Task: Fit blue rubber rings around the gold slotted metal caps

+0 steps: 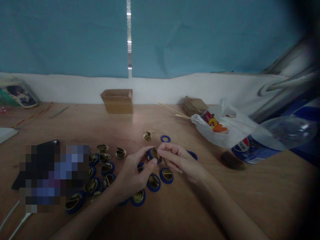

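Note:
My left hand (135,171) is closed around the edge of a round badge (152,153) with a blue rim and a brass-coloured back. From the other side my right hand (185,164) has its thumb and fingertips pressed to the same badge, hiding part of it. Several blue-rimmed badges (153,182) lie face down about my hands, their pin bars showing. Brass-coloured pin backs without blue rims (120,153) lie to the left, and another pin back (147,135) sits beyond my hands. Near it is a loose blue ring (165,136). A second blue ring (193,155) is partly behind my right hand.
At left lies a dark phone-like device (37,160), partly blurred out, with white cables. An open cardboard box (118,105) stands against the wall. On the right are a plastic bag (235,128), a crumpled brown packet (194,105) and a soda bottle (257,148) on its side.

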Action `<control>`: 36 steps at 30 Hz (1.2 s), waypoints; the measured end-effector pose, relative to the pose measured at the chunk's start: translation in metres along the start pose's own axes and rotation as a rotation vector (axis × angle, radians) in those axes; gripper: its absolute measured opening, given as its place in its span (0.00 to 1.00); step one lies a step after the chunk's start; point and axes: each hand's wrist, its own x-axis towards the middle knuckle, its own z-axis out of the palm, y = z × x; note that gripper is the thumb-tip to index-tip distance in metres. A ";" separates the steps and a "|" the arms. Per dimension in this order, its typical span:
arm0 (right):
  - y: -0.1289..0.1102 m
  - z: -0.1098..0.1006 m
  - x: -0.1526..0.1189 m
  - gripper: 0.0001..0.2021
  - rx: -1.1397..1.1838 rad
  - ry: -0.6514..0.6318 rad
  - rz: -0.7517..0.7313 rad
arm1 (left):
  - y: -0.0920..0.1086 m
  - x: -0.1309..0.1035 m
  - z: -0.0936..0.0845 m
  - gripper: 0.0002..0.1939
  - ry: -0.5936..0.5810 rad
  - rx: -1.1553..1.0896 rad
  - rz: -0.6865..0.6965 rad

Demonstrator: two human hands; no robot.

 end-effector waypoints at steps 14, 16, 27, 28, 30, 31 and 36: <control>0.001 0.009 -0.001 0.12 -0.174 0.114 -0.064 | -0.005 0.004 0.003 0.18 0.152 0.103 0.065; 0.001 0.012 -0.002 0.12 -0.281 0.130 -0.089 | -0.006 0.005 0.002 0.17 0.193 0.161 0.065; 0.007 0.011 -0.003 0.12 -0.478 0.118 -0.102 | -0.009 0.001 0.000 0.22 0.224 0.515 0.176; 0.007 0.011 -0.002 0.12 -0.453 0.083 -0.082 | -0.009 0.001 0.001 0.22 0.218 0.536 0.194; 0.006 0.009 0.000 0.14 -0.390 0.027 -0.047 | -0.009 0.001 0.001 0.23 0.210 0.579 0.229; 0.006 0.008 0.001 0.14 -0.367 0.032 -0.044 | -0.010 0.001 0.001 0.23 0.202 0.610 0.242; 0.000 -0.015 0.004 0.16 -0.508 0.454 -0.118 | -0.013 0.000 0.001 0.19 0.159 0.781 0.230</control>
